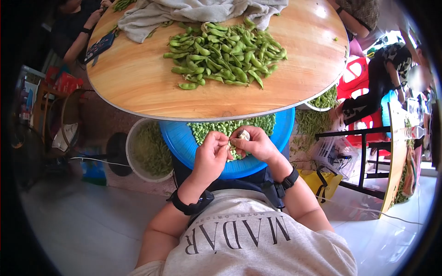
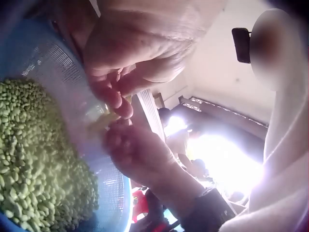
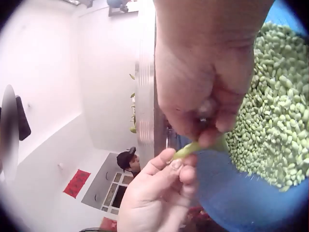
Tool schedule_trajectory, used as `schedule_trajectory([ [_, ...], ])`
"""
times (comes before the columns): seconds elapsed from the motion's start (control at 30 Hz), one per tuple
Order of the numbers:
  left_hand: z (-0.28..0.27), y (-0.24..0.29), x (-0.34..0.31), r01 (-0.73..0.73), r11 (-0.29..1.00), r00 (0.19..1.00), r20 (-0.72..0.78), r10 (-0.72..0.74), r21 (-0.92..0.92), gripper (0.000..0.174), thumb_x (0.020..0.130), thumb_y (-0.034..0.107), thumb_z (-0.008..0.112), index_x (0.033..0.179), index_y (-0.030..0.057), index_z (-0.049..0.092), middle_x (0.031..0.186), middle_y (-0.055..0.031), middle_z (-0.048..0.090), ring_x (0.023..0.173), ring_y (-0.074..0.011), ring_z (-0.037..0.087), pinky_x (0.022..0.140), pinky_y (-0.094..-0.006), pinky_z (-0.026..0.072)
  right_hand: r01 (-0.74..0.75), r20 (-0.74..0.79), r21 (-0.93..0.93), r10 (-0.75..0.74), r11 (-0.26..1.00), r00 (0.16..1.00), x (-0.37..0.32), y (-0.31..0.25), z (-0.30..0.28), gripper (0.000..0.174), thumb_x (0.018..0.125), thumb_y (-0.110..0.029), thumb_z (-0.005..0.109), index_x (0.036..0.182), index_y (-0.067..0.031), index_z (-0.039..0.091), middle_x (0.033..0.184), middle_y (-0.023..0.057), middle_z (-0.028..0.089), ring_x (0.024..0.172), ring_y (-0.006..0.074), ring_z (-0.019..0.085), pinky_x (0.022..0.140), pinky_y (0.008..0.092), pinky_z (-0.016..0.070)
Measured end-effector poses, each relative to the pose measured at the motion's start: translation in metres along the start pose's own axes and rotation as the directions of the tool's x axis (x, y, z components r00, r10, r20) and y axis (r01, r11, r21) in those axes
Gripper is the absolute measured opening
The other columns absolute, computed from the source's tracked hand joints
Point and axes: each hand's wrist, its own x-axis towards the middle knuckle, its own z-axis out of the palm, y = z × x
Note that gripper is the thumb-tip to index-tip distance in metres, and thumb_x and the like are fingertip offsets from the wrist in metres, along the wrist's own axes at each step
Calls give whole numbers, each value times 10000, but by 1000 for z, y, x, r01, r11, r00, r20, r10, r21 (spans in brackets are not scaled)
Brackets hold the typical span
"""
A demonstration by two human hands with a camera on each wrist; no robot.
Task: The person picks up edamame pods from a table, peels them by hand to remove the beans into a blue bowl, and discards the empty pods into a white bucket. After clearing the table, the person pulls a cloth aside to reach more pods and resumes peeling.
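Observation:
Both hands meet over a blue basket (image 1: 170, 138) that holds shelled green beans (image 3: 277, 106). A green pod (image 3: 190, 149) stretches between them in the right wrist view. My left hand (image 1: 209, 158) pinches one end of it between thumb and fingers. The fingers of my right hand (image 1: 258, 145) are curled at the other end, and a small whitish thing (image 1: 244, 135) shows at that hand. What this thing is, I cannot tell. In the left wrist view, the pod is blurred between the fingertips.
A pile of unshelled pods (image 1: 225, 55) and a grey cloth (image 1: 152, 20) lie on the round wooden table (image 1: 133, 78) ahead. A white tub (image 1: 133, 147) of green pods stands left of the basket. Other people are around the table; red stools (image 1: 354, 76) stand at right.

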Motion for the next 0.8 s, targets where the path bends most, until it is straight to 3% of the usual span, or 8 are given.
schedule_trajectory([
  [0.07,-8,-5,-1,-46,983,999,-9,48,180,113,824,-66,463,924,-14,462,725,-66,560,594,-106,567,537,-221,465,161,-50,-359,-191,920,980,6,4,-5,112,750,-67,583,850,-19,603,659,54,574,544,169,544,510,267,451],
  [0.13,-21,0,-5,-18,989,996,-85,31,149,137,834,-51,463,967,-32,492,751,-84,574,605,-101,566,545,-219,463,442,109,-752,-569,489,815,12,12,-10,127,711,-36,566,831,-29,609,676,94,582,558,259,560,550,330,480],
  [0.17,-29,-2,-8,-27,989,992,-116,44,145,147,838,-44,466,980,-34,502,766,-84,581,606,-101,565,550,-217,463,442,191,-827,-566,347,802,10,13,-14,122,666,-14,544,773,-35,598,717,155,568,644,364,548,626,405,476],
  [0.3,-75,-5,-25,24,997,968,-250,-6,71,150,846,-19,475,973,-17,553,775,-60,601,609,-91,567,551,-207,455,183,134,-902,-150,390,980,-14,-49,14,65,710,-59,556,712,-5,520,712,170,534,692,356,546,614,428,454],
  [0.4,-104,-1,-32,57,998,935,-349,-58,-15,143,839,-21,484,956,-7,566,737,-39,593,612,-85,564,549,-197,442,373,204,-843,-411,387,888,-3,-111,50,101,724,-77,605,790,-12,564,717,164,533,663,335,551,583,382,451],
  [0.47,-117,1,-33,21,997,932,-360,-44,-69,143,837,-18,492,956,-1,568,745,-32,595,635,-75,559,568,-194,439,437,258,-886,-617,157,744,34,-132,67,135,743,-135,615,785,-18,563,730,157,521,656,327,548,581,393,448],
  [0.63,-118,15,-30,-41,990,925,-381,-14,-134,130,834,-5,514,950,1,571,773,-36,599,639,-86,572,568,-197,443,64,158,-977,-489,-203,858,125,-146,99,177,723,-218,606,765,-49,575,808,147,537,716,339,567,616,422,472],
  [0.8,-127,11,-31,-30,989,906,-423,-33,-142,121,837,6,505,938,-8,570,773,-45,593,621,-91,563,552,-197,432,122,157,-987,-497,-102,853,117,-150,102,149,690,-166,592,782,-49,612,865,141,567,724,309,607,612,402,496],
])
